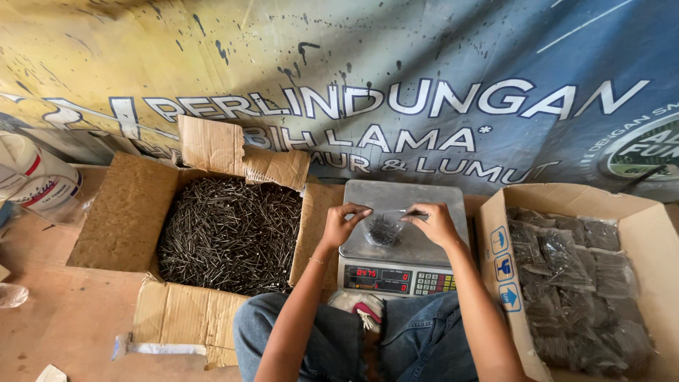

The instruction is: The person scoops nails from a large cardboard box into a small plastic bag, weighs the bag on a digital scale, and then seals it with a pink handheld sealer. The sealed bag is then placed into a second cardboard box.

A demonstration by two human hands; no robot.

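Behind my setup hangs a paint-splattered yellow and blue banner [424, 78], and I'm sitting on a dusty bare floor [64, 332] in soft daylight.

Single head-worn view, looking steeply down and forward over lap. Close range: scale [403, 237] dead centre at arm's reach, both forearms entering from bottom edge. Open box of loose nails [230, 233] left, box of bagged nails [576, 279] right, banner [396, 92] filling top half. No second view.
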